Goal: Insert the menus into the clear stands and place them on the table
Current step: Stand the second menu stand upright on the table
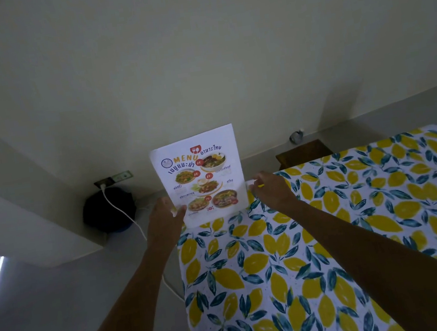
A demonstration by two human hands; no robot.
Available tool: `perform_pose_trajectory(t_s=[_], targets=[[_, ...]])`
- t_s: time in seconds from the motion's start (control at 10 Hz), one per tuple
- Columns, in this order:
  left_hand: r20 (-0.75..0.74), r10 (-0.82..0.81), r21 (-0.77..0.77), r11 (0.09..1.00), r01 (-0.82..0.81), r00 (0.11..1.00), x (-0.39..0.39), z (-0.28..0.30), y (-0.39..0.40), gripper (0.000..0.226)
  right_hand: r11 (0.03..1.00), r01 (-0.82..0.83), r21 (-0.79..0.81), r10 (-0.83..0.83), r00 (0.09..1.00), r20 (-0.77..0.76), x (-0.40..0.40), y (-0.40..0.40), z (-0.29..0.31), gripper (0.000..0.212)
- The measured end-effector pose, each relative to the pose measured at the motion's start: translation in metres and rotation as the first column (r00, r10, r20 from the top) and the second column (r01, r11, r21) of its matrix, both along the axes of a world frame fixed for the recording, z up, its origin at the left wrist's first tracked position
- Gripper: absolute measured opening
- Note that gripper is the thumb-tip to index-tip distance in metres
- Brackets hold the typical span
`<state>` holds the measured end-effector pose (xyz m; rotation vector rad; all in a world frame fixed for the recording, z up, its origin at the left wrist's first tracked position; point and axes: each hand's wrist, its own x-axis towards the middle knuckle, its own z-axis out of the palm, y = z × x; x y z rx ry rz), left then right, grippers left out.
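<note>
A white menu sheet (200, 176) with food photos stands upright at the far left corner of the table (335, 247), which wears a lemon-print cloth. Whether a clear stand holds the sheet is hard to tell; none shows plainly. My left hand (164, 215) grips the menu's lower left edge, thumb over the front. My right hand (269, 187) sits at the lower right edge with fingertips pinched on or near it.
A black bag (108, 210) lies on the floor by the wall, under a socket (114, 178) with a white cable (136, 224) trailing along the table's left side. A brown wooden piece (304, 153) stands behind the table's far edge.
</note>
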<state>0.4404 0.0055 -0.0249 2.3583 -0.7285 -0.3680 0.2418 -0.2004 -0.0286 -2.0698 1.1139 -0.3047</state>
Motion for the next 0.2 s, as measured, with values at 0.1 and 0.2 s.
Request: perform_pose_trajectory(t_s=[0.1,0.2], targets=[[0.017,-0.008,-0.005,1.000,0.008,1.000,-0.027,0.012,0.001,0.046,0.999,-0.040,-0.009,0.040,0.999,-0.005,-0.029,-0.005,0.021,0.034],[0.051,0.008,-0.063,0.998,-0.005,0.999,-0.070,0.027,-0.009,0.047,0.996,-0.083,-0.024,0.084,0.996,0.021,-0.063,-0.010,0.041,0.035]])
